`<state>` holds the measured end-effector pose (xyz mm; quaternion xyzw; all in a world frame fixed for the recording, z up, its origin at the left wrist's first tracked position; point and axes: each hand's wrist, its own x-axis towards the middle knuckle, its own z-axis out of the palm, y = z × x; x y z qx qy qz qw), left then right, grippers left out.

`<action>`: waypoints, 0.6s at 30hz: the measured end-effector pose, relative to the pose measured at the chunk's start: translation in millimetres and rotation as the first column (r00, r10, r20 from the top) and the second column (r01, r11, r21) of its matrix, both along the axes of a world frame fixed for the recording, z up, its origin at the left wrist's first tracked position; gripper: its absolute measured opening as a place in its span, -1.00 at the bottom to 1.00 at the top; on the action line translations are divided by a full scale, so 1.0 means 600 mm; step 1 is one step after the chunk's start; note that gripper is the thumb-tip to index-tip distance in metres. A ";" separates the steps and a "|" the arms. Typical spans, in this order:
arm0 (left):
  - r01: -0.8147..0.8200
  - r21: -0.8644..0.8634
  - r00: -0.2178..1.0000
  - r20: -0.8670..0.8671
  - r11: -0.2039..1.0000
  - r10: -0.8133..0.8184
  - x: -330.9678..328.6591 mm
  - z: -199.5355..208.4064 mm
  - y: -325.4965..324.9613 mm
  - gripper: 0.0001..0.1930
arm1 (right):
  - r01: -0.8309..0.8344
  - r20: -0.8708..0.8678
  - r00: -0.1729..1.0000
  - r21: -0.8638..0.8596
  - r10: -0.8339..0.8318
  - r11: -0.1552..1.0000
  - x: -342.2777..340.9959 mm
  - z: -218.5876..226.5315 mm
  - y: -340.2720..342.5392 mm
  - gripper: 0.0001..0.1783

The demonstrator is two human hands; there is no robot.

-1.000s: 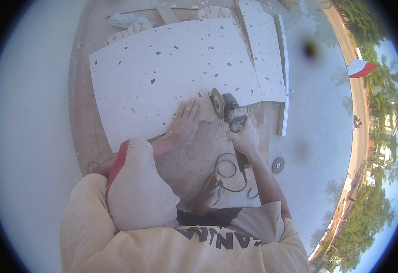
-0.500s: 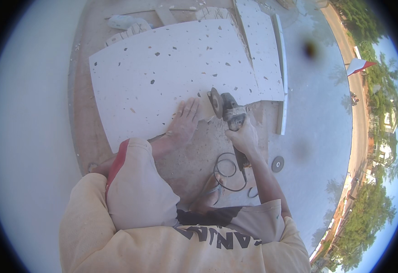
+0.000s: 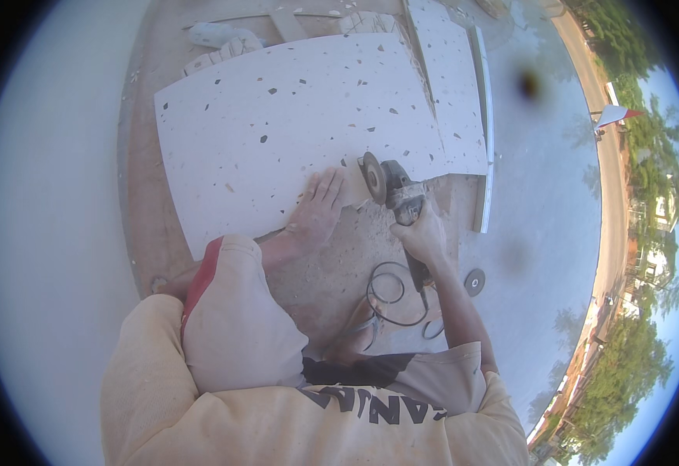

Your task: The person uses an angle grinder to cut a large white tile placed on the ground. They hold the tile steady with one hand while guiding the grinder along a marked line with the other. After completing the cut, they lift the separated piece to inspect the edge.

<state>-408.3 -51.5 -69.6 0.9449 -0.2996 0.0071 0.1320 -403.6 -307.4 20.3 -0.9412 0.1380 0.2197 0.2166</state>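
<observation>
A large white slab with dark speckles (image 3: pixel 231 167) lies in front of me. My left hand (image 3: pixel 316 210) rests on its near edge, fingers stretched out and palm down. An angle grinder (image 3: pixel 407 203) is gripped in my right hand (image 3: pixel 426 237), which is wrapped around its body. The grinder's round disc (image 3: pixel 374 179) stands tilted at the slab's near edge, just right of my left fingertips. Whether the disc touches the slab, I cannot tell. The grinder's black cord (image 3: pixel 373 293) loops down toward my foot.
Another speckled slab piece (image 3: pixel 452 85) lies at the right, beside a long pale metal bar (image 3: pixel 483 198). A spare dark disc (image 3: pixel 474 282) sits on the floor right of my forearm. Behind the slab are a whitish bottle (image 3: pixel 214 35) and rubble-like blocks (image 3: pixel 367 23).
The grinder has shifted slightly right and toward me, and its disc face shows a little wider. My left hand stays flat on the slab.
</observation>
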 end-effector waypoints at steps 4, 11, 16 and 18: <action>0.001 0.043 1.000 -0.011 0.999 0.000 -0.002 0.000 -0.001 -0.28 | -0.022 -0.028 0.999 -0.039 0.021 0.999 0.005 0.011 0.001 -0.13; 0.030 0.071 1.000 -0.006 0.997 -0.030 0.002 0.007 -0.013 -0.27 | 0.000 -0.042 0.999 -0.052 -0.002 0.999 0.001 0.015 -0.011 -0.15; 0.000 0.078 1.000 0.007 0.997 -0.001 -0.001 0.003 -0.003 -0.28 | -0.022 -0.060 0.998 -0.059 0.018 0.998 0.007 0.015 0.001 -0.16; -0.002 0.107 1.000 0.007 0.994 0.001 0.000 0.003 -0.005 -0.28 | -0.026 -0.056 0.998 -0.058 0.023 0.998 0.006 0.017 0.000 -0.16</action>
